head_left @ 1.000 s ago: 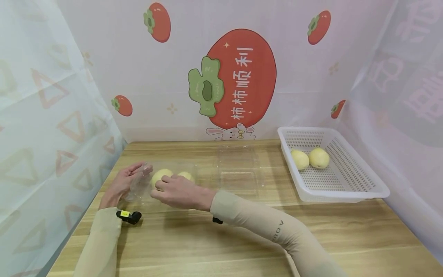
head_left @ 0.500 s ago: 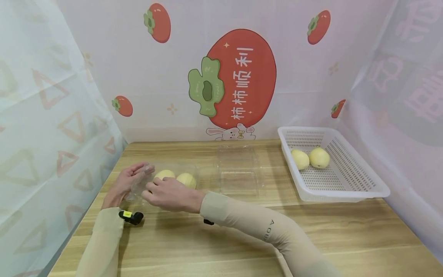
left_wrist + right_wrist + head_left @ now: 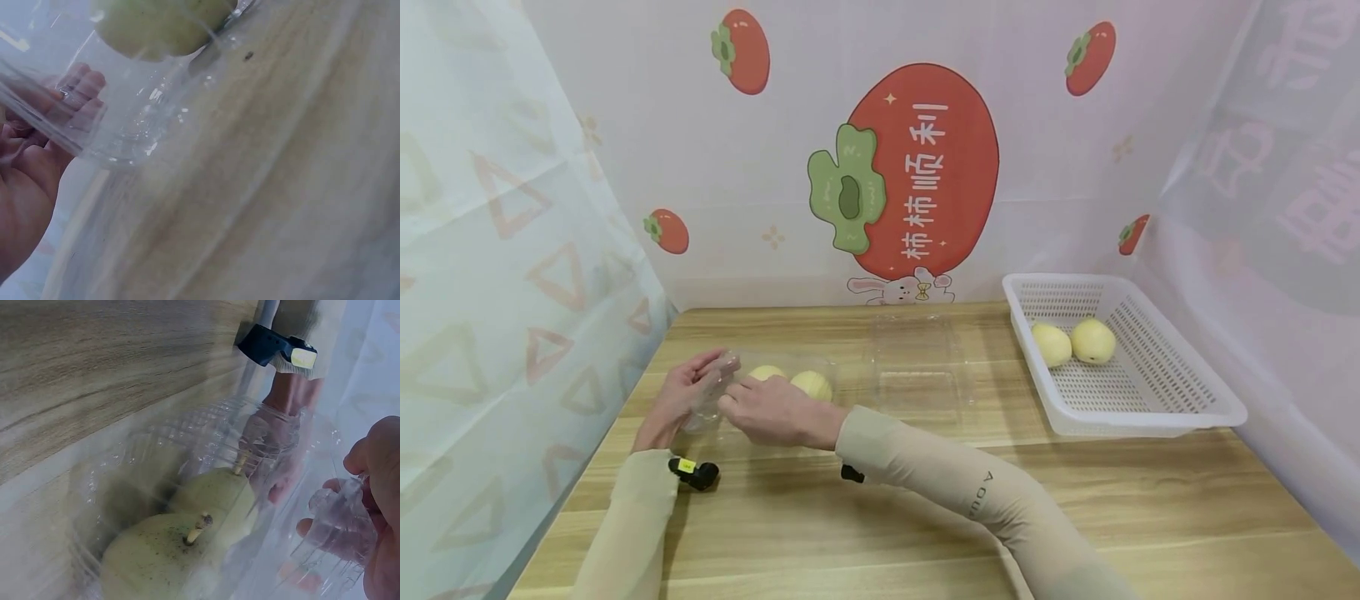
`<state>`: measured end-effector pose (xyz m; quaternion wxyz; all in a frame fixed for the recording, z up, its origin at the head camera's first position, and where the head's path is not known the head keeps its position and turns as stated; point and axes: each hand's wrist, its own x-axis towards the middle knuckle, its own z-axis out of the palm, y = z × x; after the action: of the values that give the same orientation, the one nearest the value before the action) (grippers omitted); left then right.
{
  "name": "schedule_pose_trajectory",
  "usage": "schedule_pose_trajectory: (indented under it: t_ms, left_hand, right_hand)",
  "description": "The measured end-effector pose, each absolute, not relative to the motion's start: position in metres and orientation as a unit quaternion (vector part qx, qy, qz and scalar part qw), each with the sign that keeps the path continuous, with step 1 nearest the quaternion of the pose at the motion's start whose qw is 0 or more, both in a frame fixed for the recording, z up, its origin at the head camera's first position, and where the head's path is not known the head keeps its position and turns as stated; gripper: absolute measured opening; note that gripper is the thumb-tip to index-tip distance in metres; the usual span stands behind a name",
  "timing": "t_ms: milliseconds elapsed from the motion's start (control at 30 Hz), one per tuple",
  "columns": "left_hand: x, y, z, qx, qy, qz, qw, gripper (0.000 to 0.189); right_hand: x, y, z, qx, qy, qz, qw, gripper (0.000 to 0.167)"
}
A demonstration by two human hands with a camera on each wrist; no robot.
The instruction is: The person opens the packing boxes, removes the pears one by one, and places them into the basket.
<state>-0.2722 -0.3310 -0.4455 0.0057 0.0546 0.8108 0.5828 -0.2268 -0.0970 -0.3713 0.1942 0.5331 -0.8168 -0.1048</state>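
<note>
A clear plastic clamshell box [image 3: 797,360] lies at the left of the table, its lid [image 3: 715,390] raised at the left end. Two pale yellow pears sit inside: the left pear [image 3: 767,372] is partly hidden by the right hand, and the right pear [image 3: 812,385] shows beside it. My left hand [image 3: 681,392] supports the lid from outside; in the left wrist view, its loosely extended fingers [image 3: 81,94] show through the plastic. My right hand [image 3: 775,411] reaches across the box. Close up in the right wrist view, its fingers [image 3: 384,456] curl round the lid's clear edge.
Another clear plastic container [image 3: 919,362] lies open at the table's middle back. A white perforated basket [image 3: 1150,425] stands on the right, with two pears [image 3: 1093,342] in it. Fabric sheets enclose the back and sides.
The right hand has let go of the pears in the box and moved left to the lid. The box and left hand have shifted slightly right. The basket has stayed put.
</note>
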Motion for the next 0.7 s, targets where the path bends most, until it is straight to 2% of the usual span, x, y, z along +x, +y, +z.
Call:
schedule_pose_trajectory:
  t_ms: [167, 600, 700]
  left_hand:
    - [-0.272, -0.33, -0.447, 0.056, 0.81, 0.584, 0.001, 0.064]
    - [-0.269, -0.328, -0.442, 0.034, 0.815, 0.579, 0.015, 0.062]
    - [-0.27, -0.331, -0.445, 0.066, 0.799, 0.598, -0.003, 0.053]
  right_hand:
    - [-0.231, -0.094, -0.368, 0.536, -0.826, -0.048, 0.166, 0.015]
    - [-0.242, -0.091, -0.369, 0.542, -0.828, 0.024, 0.142, 0.014]
    - [-0.245, -0.087, -0.358, 0.541, -0.823, 0.094, 0.142, 0.015]
